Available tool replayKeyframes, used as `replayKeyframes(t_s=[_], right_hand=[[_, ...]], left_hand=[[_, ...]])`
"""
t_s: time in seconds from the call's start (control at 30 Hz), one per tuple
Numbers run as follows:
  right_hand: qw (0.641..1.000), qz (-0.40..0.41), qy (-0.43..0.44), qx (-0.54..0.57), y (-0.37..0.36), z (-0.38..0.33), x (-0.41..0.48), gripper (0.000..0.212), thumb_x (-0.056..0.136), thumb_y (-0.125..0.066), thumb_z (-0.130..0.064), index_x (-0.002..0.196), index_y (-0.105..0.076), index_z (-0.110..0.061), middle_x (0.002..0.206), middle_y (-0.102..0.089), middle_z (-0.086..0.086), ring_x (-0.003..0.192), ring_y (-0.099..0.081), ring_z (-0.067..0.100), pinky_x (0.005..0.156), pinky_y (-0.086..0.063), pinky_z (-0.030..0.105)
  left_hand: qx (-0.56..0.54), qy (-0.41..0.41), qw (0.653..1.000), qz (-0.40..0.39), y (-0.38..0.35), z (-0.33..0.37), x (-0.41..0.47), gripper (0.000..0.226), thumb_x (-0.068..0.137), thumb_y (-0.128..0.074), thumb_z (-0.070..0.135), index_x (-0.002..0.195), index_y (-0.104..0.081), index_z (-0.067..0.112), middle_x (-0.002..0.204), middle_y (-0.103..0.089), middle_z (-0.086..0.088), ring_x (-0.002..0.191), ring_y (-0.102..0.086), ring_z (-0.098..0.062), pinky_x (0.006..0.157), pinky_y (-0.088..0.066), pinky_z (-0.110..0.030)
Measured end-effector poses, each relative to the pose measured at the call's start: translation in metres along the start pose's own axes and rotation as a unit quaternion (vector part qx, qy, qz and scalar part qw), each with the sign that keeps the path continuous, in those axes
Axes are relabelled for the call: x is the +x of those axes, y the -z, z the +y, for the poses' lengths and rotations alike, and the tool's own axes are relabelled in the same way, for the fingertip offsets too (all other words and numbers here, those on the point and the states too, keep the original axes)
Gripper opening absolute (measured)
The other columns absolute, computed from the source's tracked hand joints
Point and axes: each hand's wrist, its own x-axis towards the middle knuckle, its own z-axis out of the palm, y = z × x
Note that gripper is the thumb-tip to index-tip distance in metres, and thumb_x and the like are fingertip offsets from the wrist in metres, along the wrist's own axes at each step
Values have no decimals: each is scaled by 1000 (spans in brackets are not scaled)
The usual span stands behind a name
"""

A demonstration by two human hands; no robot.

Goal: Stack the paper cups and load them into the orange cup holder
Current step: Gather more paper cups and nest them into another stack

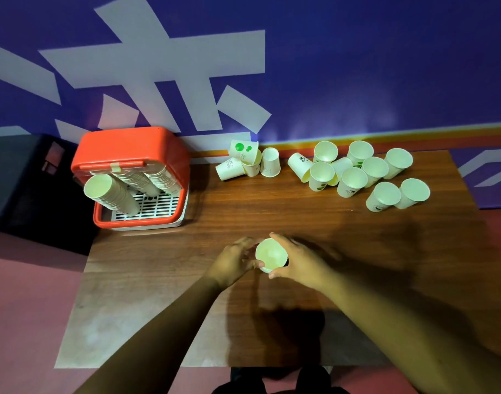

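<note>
Green-print paper cup (271, 255), no legible txt

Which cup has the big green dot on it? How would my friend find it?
Start at the orange cup holder at the back left of the wooden table. Just to its right, against the wall, sits a small heap of four paper cups. The cup on top of the heap is yours: it lies on its side and has a solid green circle, which the others lack.

Orange cup holder (135, 149), white green-printed paper cups (354, 180), wood-grain table (272, 211).
</note>
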Motion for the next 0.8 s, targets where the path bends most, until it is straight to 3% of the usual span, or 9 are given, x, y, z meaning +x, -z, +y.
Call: replayKeyframes(t_s=[0.1,0.17,0.23,0.3,0.53,0.7,0.8], right_hand=[[1000,-21,-7,13,8,4,1,107,67,-80,-56,153,-20,-32,159,-25,-10,144,-26,13,115,-25,33],[1000,-1,-14,23,22,8,3,98,73,-75,-57,153,-25,-29,159,-24,-11,144,-27,10,114,-24,29],[997,49,-36,38,40,14,8,82,81,-67,-56,149,-32,-27,154,-33,-7,138,-37,13,110,-32,31],[993,97,-56,32,62,19,18,71,86,-61,-56,146,-37,-26,150,-38,-3,133,-43,18,106,-42,41],[982,179,-62,-24,113,23,71,57,91,-60,-43,137,-45,-14,140,-45,6,125,-50,26,100,-45,42],[984,163,-54,-53,116,-2,125,57,94,-55,-39,143,-39,-14,145,-40,4,132,-43,25,104,-42,42],[984,170,-37,-46,112,-17,163,52,93,-57,-37,138,-44,-13,139,-45,5,127,-47,25,99,-42,37]], left_hand=[[15,6,1000,-9,10,1,7,51,89,-72,35,136,-56,25,124,-57,11,111,-58,-7,92,-50,-21],[17,20,1000,16,22,3,16,45,91,-68,39,132,-58,24,124,-58,7,109,-59,-6,86,-49,-17],[44,30,997,53,38,6,29,38,93,-66,36,127,-59,22,120,-57,4,106,-58,-6,84,-47,-17],[87,40,991,91,55,9,48,36,92,-67,32,125,-60,19,119,-57,1,107,-58,-11,86,-46,-22],[142,116,966,180,111,17,116,47,88,-69,25,132,-56,13,134,-49,-6,121,-52,-24,102,-43,-36],[163,146,961,172,139,1,162,55,82,-72,22,132,-52,11,134,-50,-10,118,-53,-27,99,-44,-36],[171,132,963,162,150,-10,183,59,83,-73,21,134,-47,10,136,-48,-10,121,-52,-28,97,-45,-38]])
